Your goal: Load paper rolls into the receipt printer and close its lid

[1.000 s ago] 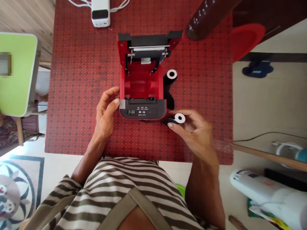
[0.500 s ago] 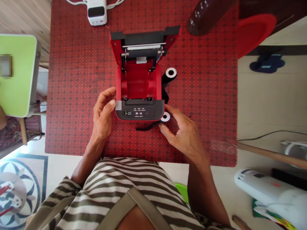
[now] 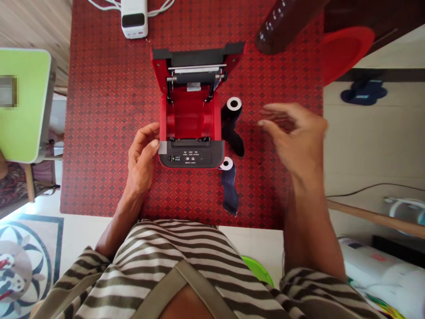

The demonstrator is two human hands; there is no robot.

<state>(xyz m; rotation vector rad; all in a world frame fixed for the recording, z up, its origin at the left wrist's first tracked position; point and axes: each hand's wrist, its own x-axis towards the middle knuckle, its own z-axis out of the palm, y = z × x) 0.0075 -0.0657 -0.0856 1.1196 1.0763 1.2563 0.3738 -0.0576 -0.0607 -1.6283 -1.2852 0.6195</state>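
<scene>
A red and black label or receipt printer (image 3: 191, 153) sits on the table with its lid (image 3: 199, 55) raised. Its red roll compartment (image 3: 189, 115) holds nothing. My left hand (image 3: 142, 153) grips the printer's front left side, thumb at the corner of the control panel and fingers along the wall. To the right of the printer stands a small dark roll (image 3: 233, 105) with a white end and a loose dark tail. A second roll (image 3: 226, 164), partly behind the printer's front right corner, trails a dark strip towards me. My right hand (image 3: 292, 137) hovers right of both rolls, empty, thumb and fingers apart.
At the far left of the red patterned table (image 3: 109, 110) lies a white power strip (image 3: 134, 20) with cables. A dark bottle (image 3: 279, 26) and a red chair (image 3: 347, 53) are at the far right. A green table (image 3: 25, 124) stands to the left.
My right hand has left the nearer roll and moved away to the right and farther from me. That roll's loose strip now points towards me. My left hand stays on the printer.
</scene>
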